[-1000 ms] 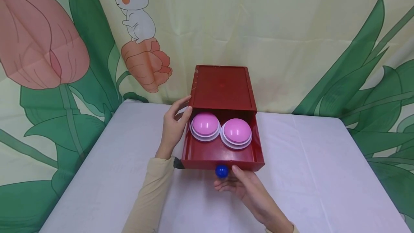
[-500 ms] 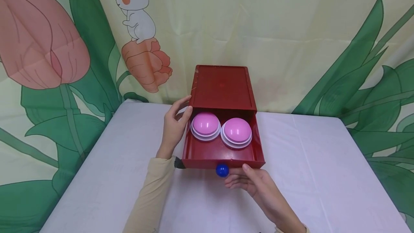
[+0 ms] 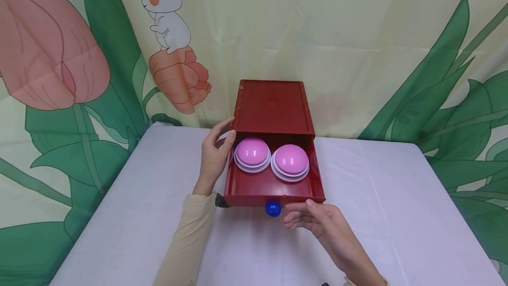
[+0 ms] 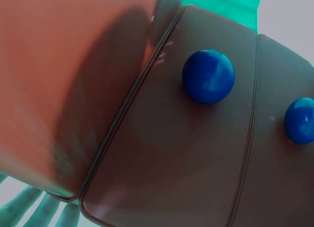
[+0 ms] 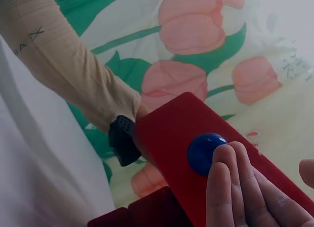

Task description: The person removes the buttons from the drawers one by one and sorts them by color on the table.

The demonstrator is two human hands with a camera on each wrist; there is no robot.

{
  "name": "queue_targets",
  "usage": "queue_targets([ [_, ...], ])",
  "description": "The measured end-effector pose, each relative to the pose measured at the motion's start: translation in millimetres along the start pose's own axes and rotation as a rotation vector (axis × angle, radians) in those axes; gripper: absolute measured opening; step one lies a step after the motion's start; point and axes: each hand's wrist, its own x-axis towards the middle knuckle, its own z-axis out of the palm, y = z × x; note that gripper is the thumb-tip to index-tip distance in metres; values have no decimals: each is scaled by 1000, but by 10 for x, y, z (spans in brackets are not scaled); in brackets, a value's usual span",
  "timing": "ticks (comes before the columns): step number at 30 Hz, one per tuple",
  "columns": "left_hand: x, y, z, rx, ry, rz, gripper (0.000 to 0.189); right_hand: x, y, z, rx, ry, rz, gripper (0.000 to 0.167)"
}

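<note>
A red drawer cabinet (image 3: 273,107) stands at the back of the table with its top drawer (image 3: 254,186) pulled out. Inside sit two pink dome-topped push buttons (image 3: 252,152) on white round bases, side by side. My left hand (image 3: 212,151) rests against the cabinet's left side, fingers extended and thumb near the front corner. A blue round knob (image 3: 273,208) sticks out from the drawer front. Just right of it is my right hand (image 3: 317,219), its fingers straight and held together, holding nothing. In the right wrist view these fingers (image 5: 223,188) overlap the knob.
Below the open drawer, closed drawer fronts (image 4: 171,153) carry blue knobs of their own in the left wrist view. A white cloth covers the table (image 3: 397,215). Directly behind the cabinet hangs a printed curtain (image 3: 337,56). A dark wrist device (image 5: 122,141) sits on my left wrist.
My right hand has drawn back to the right, away from the knob it was beside. My left hand, the drawer and the pink push buttons stay practically in place.
</note>
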Motion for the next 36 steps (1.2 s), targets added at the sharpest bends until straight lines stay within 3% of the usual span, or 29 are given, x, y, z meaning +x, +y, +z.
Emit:
queue_targets([
  [6,0,3,-10,-3,-6,7,40,-20,-84,13,-30,-11,-96,44],
  [16,-4,30,-20,-18,-6,-5,40,-72,-355,4,-128,6,-142,41],
  [25,18,56,-8,-27,6,42,37,-97,-562,-60,-241,50,-150,42],
  [36,65,44,-58,-74,-84,101,34,-11,-765,-122,-397,147,-158,33],
])
